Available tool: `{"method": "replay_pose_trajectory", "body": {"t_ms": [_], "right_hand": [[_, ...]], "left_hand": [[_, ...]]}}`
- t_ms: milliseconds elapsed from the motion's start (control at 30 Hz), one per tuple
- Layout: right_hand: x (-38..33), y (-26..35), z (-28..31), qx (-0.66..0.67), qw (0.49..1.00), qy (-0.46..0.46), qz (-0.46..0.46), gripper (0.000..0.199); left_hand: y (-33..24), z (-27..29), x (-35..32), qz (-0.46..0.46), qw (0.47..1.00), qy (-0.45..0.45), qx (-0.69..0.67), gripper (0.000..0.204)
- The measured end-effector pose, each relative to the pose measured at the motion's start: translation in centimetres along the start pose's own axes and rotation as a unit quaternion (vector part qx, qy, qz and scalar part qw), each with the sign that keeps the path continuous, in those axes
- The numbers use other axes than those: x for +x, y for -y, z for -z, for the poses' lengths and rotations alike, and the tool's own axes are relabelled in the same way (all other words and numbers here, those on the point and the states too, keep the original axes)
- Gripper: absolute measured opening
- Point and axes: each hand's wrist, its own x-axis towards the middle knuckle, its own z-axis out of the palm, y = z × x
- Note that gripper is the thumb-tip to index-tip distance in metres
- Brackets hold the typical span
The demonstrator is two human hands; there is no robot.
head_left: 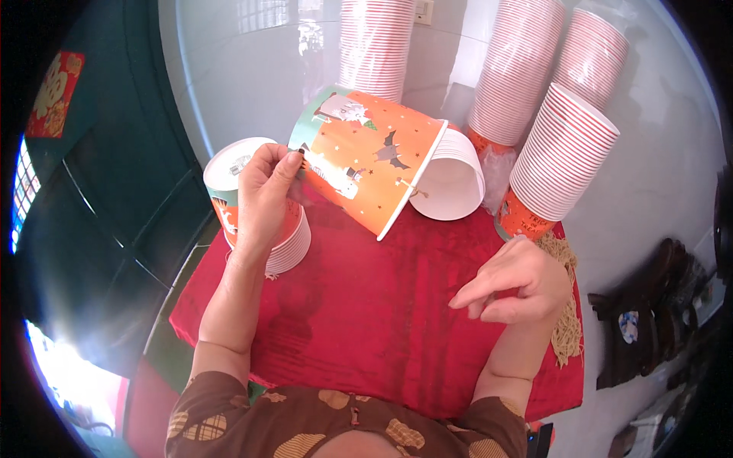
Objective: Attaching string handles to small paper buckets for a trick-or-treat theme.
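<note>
My left hand [267, 191] grips an orange paper bucket [370, 156] by its green base, thumb in front, the fingers behind mostly hidden. The bucket is tilted, its white rim to the right, and printed with a bat, stars and ghostly figures. A short tan cord shows near the rim. Beside and behind this hand stands an upside-down stack of similar buckets [229, 169]. My right hand [519, 286] hovers over the right of the table, index finger stretched left, the other fingers loosely bent. Nothing shows in it. Near its wrist lies a bundle of beige cords [567, 328].
A red cloth [366, 305] covers the table. White-rimmed buckets [454, 179] lie on their side behind the held one. Tall nested stacks [565, 149] stand at the back right, and another wrapped stack [376, 46] at the back. Dark carved furniture [649, 313] is on the right.
</note>
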Motion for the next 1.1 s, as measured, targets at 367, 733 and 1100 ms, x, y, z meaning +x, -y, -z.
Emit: {"method": "replay_pose_trajectory", "body": {"t_ms": [367, 733, 1100], "right_hand": [[3.4, -1.6, -3.6, 0.064, 0.95, -0.296, -0.078, 0.028], [4.2, -1.3, -4.9, 0.105, 0.929, -0.35, -0.053, 0.011], [4.9, -2.3, -4.8, 0.268, 0.889, -0.367, -0.057, 0.015]], "left_hand": [[-1.5, -0.8, -1.3, -0.01, 1.0, 0.006, 0.006, 0.016], [-1.4, -0.8, -1.6, -0.041, 0.999, 0.02, 0.028, 0.02], [-1.6, -1.1, -1.9, -0.061, 0.997, -0.018, 0.049, 0.015]]}}
